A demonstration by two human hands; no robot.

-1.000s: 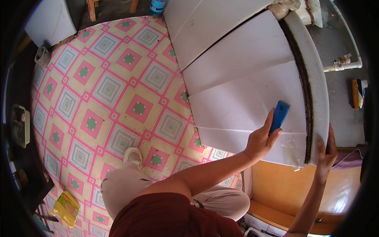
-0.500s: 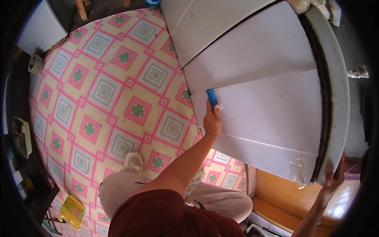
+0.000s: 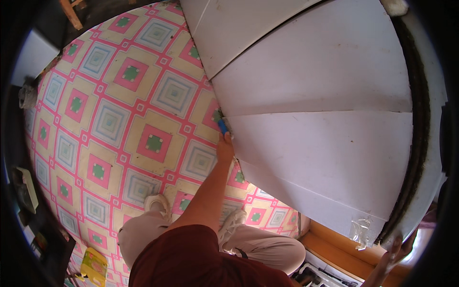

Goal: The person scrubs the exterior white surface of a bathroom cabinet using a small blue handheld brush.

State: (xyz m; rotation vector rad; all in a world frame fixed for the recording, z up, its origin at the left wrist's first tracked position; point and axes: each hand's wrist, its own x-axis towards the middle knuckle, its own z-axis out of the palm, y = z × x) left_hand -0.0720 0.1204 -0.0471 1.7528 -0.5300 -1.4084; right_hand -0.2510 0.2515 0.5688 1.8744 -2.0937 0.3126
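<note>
My left hand is stretched down and holds a small blue scrubbing pad against the lower left edge of a large white panelled door. The pad touches the seam where two white panels meet, just above the floor. My right hand is at the lower right and grips the dark-rimmed edge of the same white door, close to a patch of clear tape. Only part of that hand shows at the picture's rim.
The floor is vinyl with pink, yellow and green squares. My white shoes stand on it below the door. A yellow object lies at the lower left, dark clutter lines the left edge, and an orange wooden surface sits at the lower right.
My left hand has swept the blue pad from the door's right part across to the left and down to its lower left edge. The right hand stays on the door's edge.
</note>
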